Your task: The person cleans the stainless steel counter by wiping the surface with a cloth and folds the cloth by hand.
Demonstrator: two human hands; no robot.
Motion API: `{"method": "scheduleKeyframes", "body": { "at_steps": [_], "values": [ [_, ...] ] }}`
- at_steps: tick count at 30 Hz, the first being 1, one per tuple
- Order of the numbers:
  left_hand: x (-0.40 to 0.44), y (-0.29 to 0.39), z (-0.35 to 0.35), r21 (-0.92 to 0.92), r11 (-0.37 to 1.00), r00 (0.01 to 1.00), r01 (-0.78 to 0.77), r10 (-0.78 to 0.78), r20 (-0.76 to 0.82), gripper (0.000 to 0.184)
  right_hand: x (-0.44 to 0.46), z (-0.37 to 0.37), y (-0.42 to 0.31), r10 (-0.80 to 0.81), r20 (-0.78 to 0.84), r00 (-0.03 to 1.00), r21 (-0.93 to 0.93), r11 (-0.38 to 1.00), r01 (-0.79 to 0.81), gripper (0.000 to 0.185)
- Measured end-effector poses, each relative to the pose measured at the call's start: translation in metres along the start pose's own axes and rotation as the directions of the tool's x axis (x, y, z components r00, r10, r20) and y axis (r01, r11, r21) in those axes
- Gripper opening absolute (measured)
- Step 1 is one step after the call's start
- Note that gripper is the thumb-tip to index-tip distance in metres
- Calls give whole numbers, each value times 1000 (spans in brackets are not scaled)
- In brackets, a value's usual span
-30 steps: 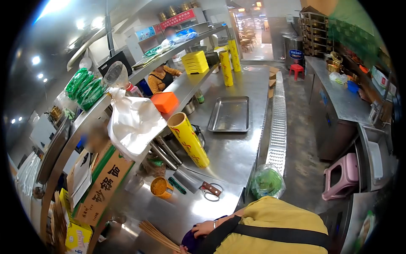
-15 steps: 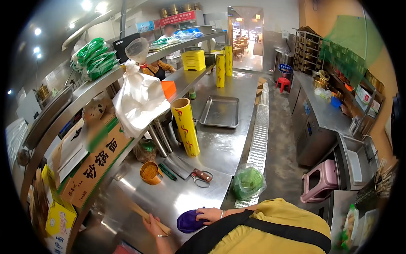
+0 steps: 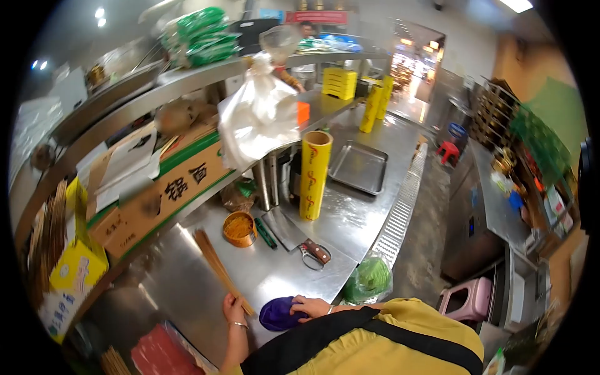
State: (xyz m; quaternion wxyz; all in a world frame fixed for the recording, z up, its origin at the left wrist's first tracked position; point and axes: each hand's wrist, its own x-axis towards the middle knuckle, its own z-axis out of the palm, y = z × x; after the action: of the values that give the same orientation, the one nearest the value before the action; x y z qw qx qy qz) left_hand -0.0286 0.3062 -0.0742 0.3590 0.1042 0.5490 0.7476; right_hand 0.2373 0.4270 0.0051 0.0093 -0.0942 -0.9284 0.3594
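My left hand is closed around the lower part of a bundle of thin wooden skewers, which slants up and to the left over the steel worktop. Beside it, my right hand grips the right side of a bunched purple cloth lying on the worktop near its front edge. Beyond the hands are scissors, a cleaver with a wooden handle, a green-handled tool and a round container of orange-brown powder.
A yellow film roll stands upright near a metal tray. At left are a shelf with a cardboard box and a yellow box. A red package lies lower left. A bag of greens sits at the worktop's right edge.
The view has swung left, bringing the red package into sight. My left hand and the skewers have moved up and forward over the worktop. My right hand stays on the purple cloth.
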Motion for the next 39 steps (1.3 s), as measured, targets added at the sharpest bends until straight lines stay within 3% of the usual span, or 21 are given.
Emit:
{"method": "scheduleKeyframes", "body": {
  "at_steps": [1, 5, 8, 11, 13, 17, 19, 20, 22, 23, 24, 26, 28, 30, 32, 34, 36, 39],
  "values": [
    [-9, 15, 11, -27, 999, 1000, 18, -18, 17, 35, 3, -2, 1, 24, 8, 1000, -1, 1000, -24, 37],
    [-25, 20, 26, -202, 974, 932, 104, -166, -323, 28, 6, 4, 12, -47, -41, 998, 12, 999, 48, 35],
    [-32, 16, 23, -117, 986, 922, 118, -153, -357, 27, 9, -3, 7, -18, -47, 999, 16, 1000, 19, 35],
    [-31, 25, 32, -37, 993, 941, 111, -117, -318, 28, 11, -9, 0, 8, -7, 1000, -14, 1000, -8, 37],
    [-20, 28, 37, -23, 1000, 942, 17, -24, -335, 28, 11, -10, 1, -3, 3, 1000, -7, 1000, 3, 37],
    [19, 52, 42, 36, 999, 962, 28, -17, -273, 35, 11, -11, 2, -11, 4, 1000, 7, 1000, 11, 36],
    [34, 65, 54, -91, 981, 975, -172, 157, -155, 46, 12, -11, 3, -18, 7, 1000, 8, 1000, 18, 35],
    [35, 71, 60, -91, 981, 975, -174, 159, -153, 46, 11, -12, 3, -24, 8, 1000, 7, 1000, 24, 35],
    [32, 81, 69, 44, 998, 991, 35, -29, -134, 57, 12, -12, 4, -41, -6, 999, -6, 999, 41, 35],
    [31, 72, 69, 255, 966, 993, -48, 73, -88, 54, 12, -11, 4, -57, -14, 998, -14, 998, 57, 35],
    [22, 66, 68, 254, 966, 993, -47, 73, -94, 54, 12, -10, 6, -60, -10, 998, -13, 998, 60, 35],
    [0, 51, 68, 513, 858, 1000, 23, -23, -7, 49, 13, -7, 9, -57, -14, 998, -29, 998, 57, 36],
    [-36, 28, 69, 581, 806, 993, -108, 63, 98, 47, 13, -4, 11, -76, -43, 996, -21, 997, 75, 36],
    [-71, 10, 69, 684, 586, 899, -435, 237, 368, 50, 15, -1, 12, -100, -71, 992, -26, 995, 99, 37],
    [-104, 13, 75, 765, 287, 817, -577, 171, 552, 58, 18, -1, 7, -92, -73, 993, -61, 994, 87, 36],
    [-124, 15, 76, 823, 115, 828, -556, 160, 537, 68, 22, 2, 4, -110, -69, 992, -96, 990, 103, 35],
    [-129, 22, 71, 841, 202, 865, -501, 157, 477, 67, 26, 4, 1, -123, -38, 992, -93, 988, 119, 35],
    [-139, 22, 54, 871, 144, 873, -469, 222, 434, 60, 38, 8, -14, -178, 14, 984, -86, 980, 178, 35]
  ]
}}
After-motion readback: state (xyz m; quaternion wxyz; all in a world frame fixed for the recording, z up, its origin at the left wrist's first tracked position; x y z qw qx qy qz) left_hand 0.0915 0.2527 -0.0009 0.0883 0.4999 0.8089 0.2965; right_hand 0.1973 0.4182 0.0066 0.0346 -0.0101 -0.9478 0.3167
